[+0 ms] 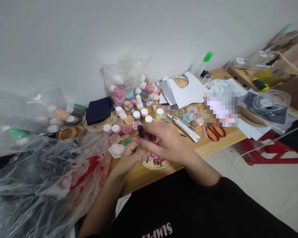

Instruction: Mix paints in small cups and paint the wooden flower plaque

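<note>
My right hand [167, 142] is closed around a short dark cylinder [140, 131], whose end sticks up past my fingers; its kind is unclear. My left hand [131, 157] meets it from the left, fingers pressed together, and what they pinch is hidden. Beneath both hands lies a round wooden piece [151, 165] with a pink flower and green leaves outlined on it, partly covered by my fingers. Beside my left hand are a crumpled white tissue [116, 150] and a small cup of green [126, 141].
Several white-capped jars [159, 113] and small cups stand behind the hands. To the right lie a metal tube [187, 129] and red-handled scissors [215, 133]. Plastic sheeting [52, 185] with red smears covers the left side. Bags of bottles [129, 86] lean against the wall.
</note>
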A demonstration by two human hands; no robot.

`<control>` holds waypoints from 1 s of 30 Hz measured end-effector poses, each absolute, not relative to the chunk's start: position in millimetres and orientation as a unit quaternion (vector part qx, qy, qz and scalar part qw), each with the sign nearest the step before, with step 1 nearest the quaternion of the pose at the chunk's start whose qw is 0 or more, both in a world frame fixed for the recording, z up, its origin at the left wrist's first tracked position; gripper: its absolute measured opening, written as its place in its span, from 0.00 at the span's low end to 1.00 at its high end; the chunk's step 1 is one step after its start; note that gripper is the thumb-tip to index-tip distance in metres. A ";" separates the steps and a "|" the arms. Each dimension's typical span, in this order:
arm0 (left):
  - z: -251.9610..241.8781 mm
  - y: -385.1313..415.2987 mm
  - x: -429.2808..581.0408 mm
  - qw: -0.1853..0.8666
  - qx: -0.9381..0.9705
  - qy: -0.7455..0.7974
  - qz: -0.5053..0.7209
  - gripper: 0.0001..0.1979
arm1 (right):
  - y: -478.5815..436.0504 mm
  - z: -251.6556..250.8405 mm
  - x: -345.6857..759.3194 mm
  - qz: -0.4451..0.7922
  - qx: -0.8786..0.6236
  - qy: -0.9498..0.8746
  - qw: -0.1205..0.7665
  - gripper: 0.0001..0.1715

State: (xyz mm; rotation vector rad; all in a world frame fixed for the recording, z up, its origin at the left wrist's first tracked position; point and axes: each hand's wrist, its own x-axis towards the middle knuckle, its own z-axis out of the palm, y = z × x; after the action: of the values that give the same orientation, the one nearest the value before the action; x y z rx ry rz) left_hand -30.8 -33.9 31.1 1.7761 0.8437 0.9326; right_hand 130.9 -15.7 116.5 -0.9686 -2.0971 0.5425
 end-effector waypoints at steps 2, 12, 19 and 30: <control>36.6 -35.1 -32.5 0.564 0.652 0.341 0.373 0.22 | -13.0 118.2 135.3 0.253 -0.392 -0.801 0.375 0.19; 38.4 -37.1 -32.5 0.795 0.350 0.356 0.343 0.24 | -9.4 114.7 139.6 0.319 -0.398 -0.776 0.370 0.14; 38.7 -36.1 -32.9 0.792 0.343 0.365 0.349 0.23 | -7.4 109.8 139.0 0.331 -0.397 -0.772 0.370 0.12; 45.9 -31.4 -37.4 0.772 0.378 0.352 0.371 0.19 | -43.9 80.6 229.6 0.149 -0.684 -0.578 0.419 0.17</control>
State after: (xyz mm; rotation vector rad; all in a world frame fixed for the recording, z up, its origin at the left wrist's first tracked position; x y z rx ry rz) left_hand -37.4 -31.4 45.9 0.8182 0.7626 0.8034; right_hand 229.6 -43.9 80.6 -1.7143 -1.4505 0.3731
